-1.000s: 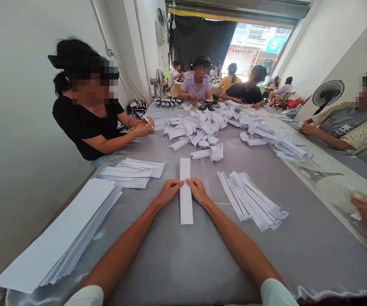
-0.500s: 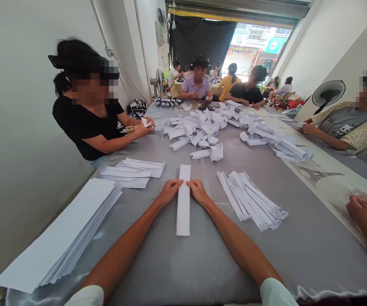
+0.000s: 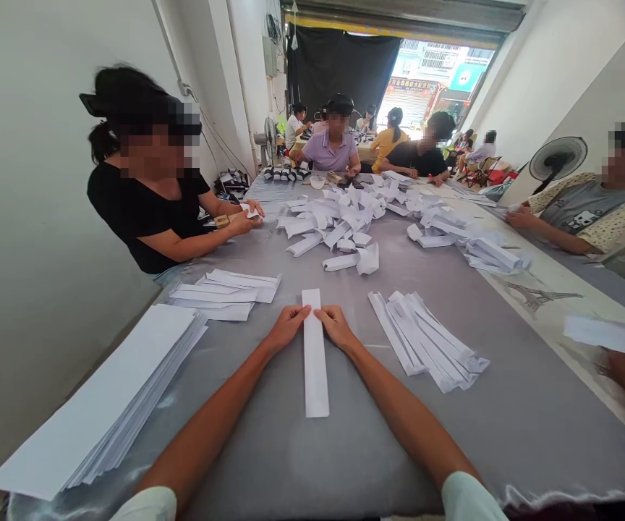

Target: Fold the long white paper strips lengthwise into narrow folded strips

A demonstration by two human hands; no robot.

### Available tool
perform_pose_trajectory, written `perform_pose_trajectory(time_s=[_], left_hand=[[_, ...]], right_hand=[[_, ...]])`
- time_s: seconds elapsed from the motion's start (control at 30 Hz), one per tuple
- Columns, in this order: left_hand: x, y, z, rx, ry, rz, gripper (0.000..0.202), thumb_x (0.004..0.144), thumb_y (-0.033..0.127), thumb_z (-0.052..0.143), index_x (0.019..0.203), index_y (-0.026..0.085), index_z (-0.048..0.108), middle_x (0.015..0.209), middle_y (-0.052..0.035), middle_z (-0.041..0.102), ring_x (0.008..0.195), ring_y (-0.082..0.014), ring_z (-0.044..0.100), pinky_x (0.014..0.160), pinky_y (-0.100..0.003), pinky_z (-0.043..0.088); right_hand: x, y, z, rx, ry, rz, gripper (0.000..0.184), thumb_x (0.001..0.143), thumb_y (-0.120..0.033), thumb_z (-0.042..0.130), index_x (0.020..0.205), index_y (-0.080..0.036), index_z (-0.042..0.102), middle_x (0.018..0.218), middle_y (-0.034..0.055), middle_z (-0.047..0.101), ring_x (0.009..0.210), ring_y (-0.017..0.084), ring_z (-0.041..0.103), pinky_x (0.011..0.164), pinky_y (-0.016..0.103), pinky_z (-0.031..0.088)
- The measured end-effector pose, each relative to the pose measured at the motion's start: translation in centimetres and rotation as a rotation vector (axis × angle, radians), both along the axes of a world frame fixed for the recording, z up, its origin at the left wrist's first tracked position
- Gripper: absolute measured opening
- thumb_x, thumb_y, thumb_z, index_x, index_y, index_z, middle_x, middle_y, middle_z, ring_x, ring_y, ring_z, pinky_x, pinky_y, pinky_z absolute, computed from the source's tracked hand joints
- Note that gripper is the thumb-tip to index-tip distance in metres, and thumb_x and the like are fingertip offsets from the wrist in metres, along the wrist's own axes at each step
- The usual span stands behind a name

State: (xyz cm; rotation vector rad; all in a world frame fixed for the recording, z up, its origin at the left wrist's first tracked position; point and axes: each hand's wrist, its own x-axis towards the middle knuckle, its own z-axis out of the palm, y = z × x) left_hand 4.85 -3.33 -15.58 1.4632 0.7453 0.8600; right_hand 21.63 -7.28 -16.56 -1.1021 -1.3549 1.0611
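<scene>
Head view: left hand [image 3: 288, 327] and right hand [image 3: 336, 325] nearly closed, each pinching one long edge of a narrow paper strip [image 3: 315, 369], thumbs on top. Strip sits between them over the grey table [image 3: 252, 449]. I see stacked sheets [image 3: 95, 394] leftward, folded papers [image 3: 426, 340] fanned rightward, a paper heap [image 3: 345, 217] beyond.

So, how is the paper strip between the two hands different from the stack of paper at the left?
The strip is one narrow piece; the stack has many wider sheets. The left hand and right hand hold the strip by its edges, while neither touches the stack. The strip points nearly straight away from the person; the stack lies slanted. Both are long and white.
</scene>
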Motion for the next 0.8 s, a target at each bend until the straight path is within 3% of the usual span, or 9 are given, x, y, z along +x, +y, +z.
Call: perform_pose_trajectory(time_s=[0.37, 0.47, 0.6, 0.8], left_hand=[[0.0, 0.1, 0.0, -0.037, -0.032, 0.017, 0.059, 0.089, 0.068, 0.068, 0.064, 0.017, 0.055, 0.059, 0.0034, 0.044, 0.056, -0.0106, 0.036, 0.054, -0.025, 0.029], [0.1, -0.1, 0.4, -0.049, -0.023, -0.018, 0.057, 0.088, 0.068, 0.069, 0.066, 0.016, 0.060, 0.060, 0.0024, 0.047, 0.057, -0.0115, 0.039, 0.054, -0.025, 0.030], [0.1, -0.4, 1.2, -0.060, -0.028, -0.035, 0.055, 0.087, 0.066, 0.070, 0.067, 0.015, 0.060, 0.060, 0.0028, 0.047, 0.057, -0.0109, 0.037, 0.054, -0.025, 0.029], [-0.2, 0.0, 1.1, -0.077, -0.049, -0.026, 0.057, 0.086, 0.061, 0.074, 0.058, 0.018, 0.049, 0.056, 0.0053, 0.038, 0.054, -0.0086, 0.030, 0.052, -0.025, 0.023]], right_hand=[[-0.1, -0.1, -0.1, 0.011, -0.033, 0.006, 0.050, 0.094, -0.053, 0.055, 0.057, -0.023, 0.040, 0.057, -0.0049, 0.034, 0.055, 0.011, 0.030, 0.055, 0.028, 0.022], [-0.1, 0.0, -0.2, 0.010, -0.025, -0.034, 0.051, 0.097, -0.057, 0.050, 0.060, -0.023, 0.044, 0.058, -0.0044, 0.037, 0.055, 0.012, 0.032, 0.055, 0.028, 0.023], [-0.1, 0.2, -0.4, -0.017, -0.019, -0.064, 0.048, 0.097, -0.052, 0.047, 0.059, -0.023, 0.042, 0.056, -0.0042, 0.037, 0.054, 0.012, 0.032, 0.053, 0.028, 0.023], [-0.1, 0.1, -0.6, -0.042, -0.003, -0.066, 0.048, 0.095, -0.052, 0.050, 0.058, -0.024, 0.041, 0.055, -0.0051, 0.037, 0.053, 0.012, 0.033, 0.053, 0.028, 0.025]])
